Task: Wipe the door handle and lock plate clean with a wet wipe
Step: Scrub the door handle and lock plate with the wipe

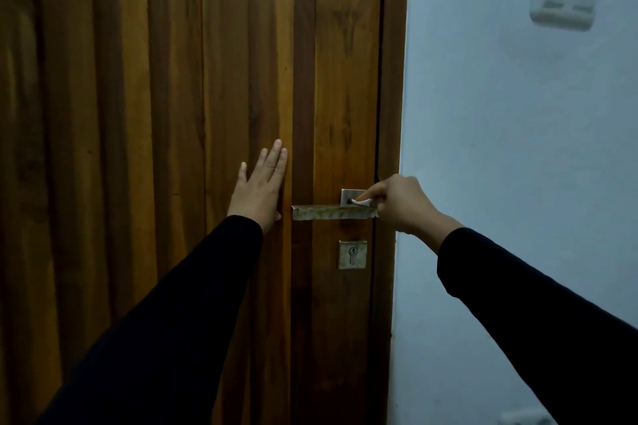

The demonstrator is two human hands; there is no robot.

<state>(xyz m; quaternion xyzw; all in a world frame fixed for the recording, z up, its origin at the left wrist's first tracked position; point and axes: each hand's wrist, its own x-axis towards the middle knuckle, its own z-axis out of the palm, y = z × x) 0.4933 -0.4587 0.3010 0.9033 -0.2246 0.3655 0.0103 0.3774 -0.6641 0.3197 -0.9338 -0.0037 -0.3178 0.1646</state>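
A flat metal door handle (328, 212), stained and rusty, sticks out to the left from a square metal rose (348, 196) on a brown wooden door (172, 97). Below it sits a square lock plate (352, 254) with a keyhole. My right hand (402, 205) is closed on a small white wet wipe (362, 202), pressing it against the handle's base at the rose. Fingers together, my left hand (260, 188) lies flat on the door, just left of the handle's free end.
The door frame (388, 148) runs down right of the handle. Beyond it is a pale blue wall (518, 148) with a white switch (562, 7) high up and another fitting (524, 417) at the bottom edge.
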